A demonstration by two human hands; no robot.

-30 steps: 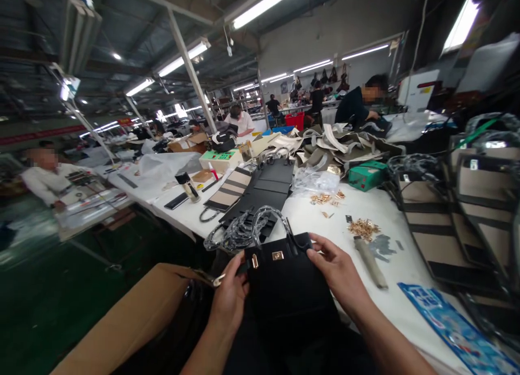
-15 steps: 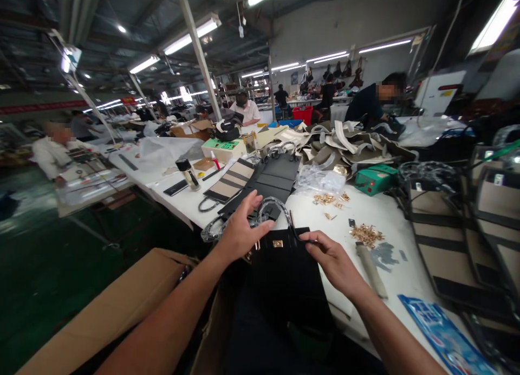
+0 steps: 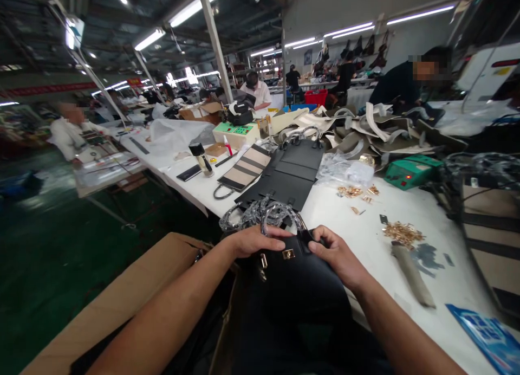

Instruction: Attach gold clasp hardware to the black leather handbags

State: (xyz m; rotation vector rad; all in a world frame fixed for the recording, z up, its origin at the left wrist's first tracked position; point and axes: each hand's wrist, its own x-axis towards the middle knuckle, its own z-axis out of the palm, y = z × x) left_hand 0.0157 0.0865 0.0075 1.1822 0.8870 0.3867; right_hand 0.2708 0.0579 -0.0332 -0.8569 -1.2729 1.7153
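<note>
A black handbag (image 3: pixel 309 288) leans at the near edge of the table, in front of my body. On its front sits a gold turn-lock plate (image 3: pixel 288 253), and gold fittings (image 3: pixel 263 261) hang to the left. Its handle (image 3: pixel 280 207) is wrapped in clear plastic. My left hand (image 3: pixel 258 241) is closed over the bag's top edge, thumb on the front and fingers behind the handle. With thumb and bent fingers, my right hand (image 3: pixel 331 250) pinches the bag's top right edge near the handle base. The fingertips of both hands are partly hidden.
Flat black bag panels (image 3: pixel 292 174) lie beyond the handbag. To the right are gold hardware pieces (image 3: pixel 402 233), a grey-brown rod (image 3: pixel 413 277), a green box (image 3: pixel 412 172) and a blue packet (image 3: pixel 483 331). A cardboard box (image 3: pixel 122 304) stands left. Co-workers sit or bend farther back.
My left hand has come down from open above the handle onto the bag's top edge. My right hand keeps its pinch at the right edge. The view has shifted left.
</note>
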